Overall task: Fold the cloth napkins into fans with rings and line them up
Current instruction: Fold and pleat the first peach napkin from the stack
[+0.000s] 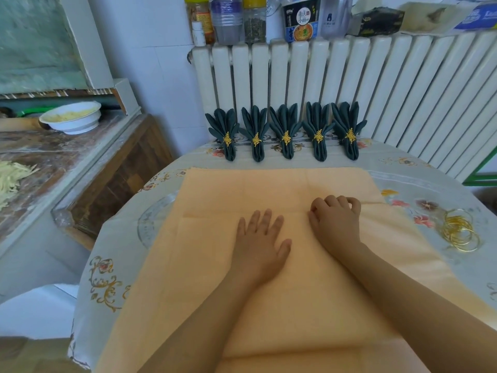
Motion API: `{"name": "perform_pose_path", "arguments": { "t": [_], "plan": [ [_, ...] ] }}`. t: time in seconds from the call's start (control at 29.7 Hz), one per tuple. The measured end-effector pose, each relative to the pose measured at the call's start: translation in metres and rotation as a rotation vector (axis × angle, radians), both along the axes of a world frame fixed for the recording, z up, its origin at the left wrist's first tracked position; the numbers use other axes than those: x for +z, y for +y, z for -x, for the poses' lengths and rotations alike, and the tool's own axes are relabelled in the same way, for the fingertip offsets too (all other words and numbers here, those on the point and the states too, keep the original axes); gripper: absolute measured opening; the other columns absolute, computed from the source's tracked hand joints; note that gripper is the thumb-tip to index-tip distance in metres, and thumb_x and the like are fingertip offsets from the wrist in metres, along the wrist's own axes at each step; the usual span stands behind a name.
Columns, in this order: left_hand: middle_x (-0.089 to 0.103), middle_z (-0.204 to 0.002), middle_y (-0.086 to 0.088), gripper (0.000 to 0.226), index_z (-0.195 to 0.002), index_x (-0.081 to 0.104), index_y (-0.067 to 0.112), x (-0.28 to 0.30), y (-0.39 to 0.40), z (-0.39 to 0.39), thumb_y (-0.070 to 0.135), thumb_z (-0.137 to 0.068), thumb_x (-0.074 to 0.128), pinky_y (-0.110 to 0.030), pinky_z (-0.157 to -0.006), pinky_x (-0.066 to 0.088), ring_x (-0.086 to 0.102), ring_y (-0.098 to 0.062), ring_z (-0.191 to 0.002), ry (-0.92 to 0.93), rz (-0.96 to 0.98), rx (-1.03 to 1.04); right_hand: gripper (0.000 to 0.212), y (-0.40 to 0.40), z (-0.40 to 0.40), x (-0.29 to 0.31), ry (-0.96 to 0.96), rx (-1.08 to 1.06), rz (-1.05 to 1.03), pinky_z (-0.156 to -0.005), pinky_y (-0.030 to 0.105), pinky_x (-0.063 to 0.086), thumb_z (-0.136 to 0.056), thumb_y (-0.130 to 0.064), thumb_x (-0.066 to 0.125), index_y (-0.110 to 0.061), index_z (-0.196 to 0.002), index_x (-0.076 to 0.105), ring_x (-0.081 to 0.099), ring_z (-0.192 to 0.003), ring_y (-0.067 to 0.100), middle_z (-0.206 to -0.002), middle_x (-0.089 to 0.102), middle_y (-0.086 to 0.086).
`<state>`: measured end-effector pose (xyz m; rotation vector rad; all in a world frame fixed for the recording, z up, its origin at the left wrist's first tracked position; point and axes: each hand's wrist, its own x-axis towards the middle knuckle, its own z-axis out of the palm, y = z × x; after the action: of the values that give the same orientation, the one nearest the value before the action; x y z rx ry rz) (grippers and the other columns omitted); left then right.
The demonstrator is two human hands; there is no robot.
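An orange cloth napkin [269, 305] is spread over the near and middle part of the table [129, 254], with a folded layer whose edge runs across the cloth at mid-depth. The left hand [262, 247] is laid flat on this napkin, fingers straight and slightly spread, palm down. The right hand [334, 219] is positioned just to the right of it, on the same cloth, with its fingers curled under at the fold line; the cloth appears to be pinched there, though the fingertips are hidden by the knuckles. To the right of the napkin, on the patterned tablecloth, a loose pile of gold rings [460, 230] is located, apart from both hands. At the far edge of the table, five dark green fan-folded napkins [286, 130] are lined up side by side, each bound at its waist by a gold leaf-shaped ring [286, 137] and leaned against the white radiator [376, 84]. On top of the radiator, jars, bottles and a noodle cup [301, 20] are stored. On the counter at far left, a white bowl [71, 117] is placed.
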<state>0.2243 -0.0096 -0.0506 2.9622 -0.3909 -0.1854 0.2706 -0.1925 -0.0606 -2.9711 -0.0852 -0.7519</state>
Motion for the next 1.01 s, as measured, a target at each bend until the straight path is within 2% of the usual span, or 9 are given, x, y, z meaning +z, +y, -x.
{"name": "perform_pose_path", "arguments": {
  "t": [0.17, 0.34, 0.47, 0.57, 0.64, 0.77, 0.88, 0.94, 1.01],
  "plan": [
    [-0.007, -0.161, 0.005, 0.060, -0.152, 0.002, 0.034, 0.002, -0.001, 0.000, 0.055, -0.098, 0.017, -0.044, -0.118, -0.008, -0.011, -0.017, -0.147, -0.004, -0.027, 0.004, 0.012, -0.032, -0.001, 0.006, 0.003, 0.024, 0.037, -0.090, 0.040, 0.022, -0.078, -0.022, 0.073, -0.014, -0.075, 0.064, 0.056, -0.078, 0.031, -0.070, 0.060, 0.003],
    [-0.006, -0.161, 0.005, 0.060, -0.152, 0.002, 0.034, 0.001, 0.004, 0.000, 0.054, -0.098, 0.019, -0.043, -0.118, -0.006, -0.009, -0.016, -0.147, -0.012, -0.035, 0.022, 0.013, -0.078, -0.001, 0.011, 0.069, -0.037, 0.057, -0.095, 0.040, 0.017, -0.089, -0.026, 0.060, -0.015, -0.085, 0.065, 0.050, -0.089, 0.029, -0.074, 0.062, 0.002],
    [-0.005, -0.161, 0.005, 0.060, -0.152, 0.003, 0.034, 0.001, -0.001, 0.001, 0.054, -0.098, 0.019, -0.043, -0.119, -0.005, -0.008, -0.016, -0.148, -0.032, -0.036, 0.016, 0.023, -0.103, 0.005, 0.023, 0.213, -0.184, 0.144, -0.106, 0.042, 0.005, -0.097, -0.030, 0.042, -0.020, -0.102, 0.061, 0.041, -0.112, 0.027, -0.101, 0.060, 0.002],
    [-0.003, -0.161, 0.004, 0.060, -0.153, 0.005, 0.033, 0.002, -0.003, 0.001, 0.054, -0.098, 0.020, -0.044, -0.119, -0.005, -0.007, -0.017, -0.148, -0.023, -0.034, 0.017, 0.031, -0.092, 0.013, 0.031, 0.277, -0.222, 0.112, -0.110, 0.044, -0.009, -0.096, -0.018, 0.038, -0.025, -0.122, 0.056, 0.027, -0.131, 0.027, -0.132, 0.047, 0.005],
    [-0.003, -0.161, 0.002, 0.059, -0.153, 0.008, 0.031, 0.005, -0.005, 0.002, 0.051, -0.099, 0.021, -0.044, -0.119, -0.005, -0.006, -0.017, -0.148, -0.002, -0.026, 0.016, 0.036, -0.070, 0.022, 0.035, 0.260, -0.138, 0.024, -0.112, 0.042, -0.004, -0.095, -0.017, 0.044, -0.025, -0.129, 0.053, 0.025, -0.135, 0.025, -0.139, 0.044, 0.002],
    [0.012, -0.160, -0.004, 0.046, -0.146, 0.035, 0.022, 0.019, -0.008, 0.024, 0.034, -0.101, 0.030, -0.039, -0.118, -0.004, 0.006, -0.015, -0.148, -0.143, -0.006, -0.027, 0.033, -0.019, 0.066, 0.032, 0.238, 0.073, -0.182, -0.107, 0.041, 0.019, -0.091, -0.020, 0.045, -0.019, -0.119, 0.063, 0.044, -0.126, 0.026, -0.127, 0.058, 0.003],
    [0.014, -0.160, -0.006, 0.049, -0.145, 0.036, 0.019, 0.024, -0.013, 0.061, 0.032, -0.098, 0.029, -0.036, -0.118, -0.004, 0.008, -0.017, -0.147, -0.135, 0.003, 0.012, 0.055, 0.005, 0.108, 0.034, 0.318, 0.150, -0.181, -0.107, 0.040, 0.023, -0.084, -0.035, 0.026, -0.020, -0.124, 0.060, 0.043, -0.129, 0.024, -0.135, 0.054, 0.004],
    [0.006, -0.161, -0.007, 0.057, -0.150, 0.024, 0.018, 0.021, -0.017, 0.079, 0.037, -0.096, 0.019, -0.038, -0.118, -0.005, 0.001, -0.020, -0.148, -0.063, -0.028, 0.044, 0.079, 0.014, 0.125, 0.031, 0.396, 0.195, -0.136, -0.112, 0.034, 0.015, -0.077, -0.046, -0.001, -0.024, -0.136, 0.047, 0.031, -0.137, 0.019, -0.147, 0.040, -0.001],
    [-0.004, -0.161, -0.006, 0.068, -0.154, 0.008, 0.017, 0.016, -0.018, 0.090, 0.046, -0.093, 0.009, -0.039, -0.118, -0.009, -0.008, -0.021, -0.148, 0.009, -0.032, 0.053, 0.092, 0.019, 0.136, 0.025, 0.465, 0.192, -0.130, -0.114, 0.033, 0.013, -0.068, -0.049, -0.010, -0.024, -0.142, 0.039, 0.026, -0.140, 0.017, -0.152, 0.033, -0.001]
  ]
}}
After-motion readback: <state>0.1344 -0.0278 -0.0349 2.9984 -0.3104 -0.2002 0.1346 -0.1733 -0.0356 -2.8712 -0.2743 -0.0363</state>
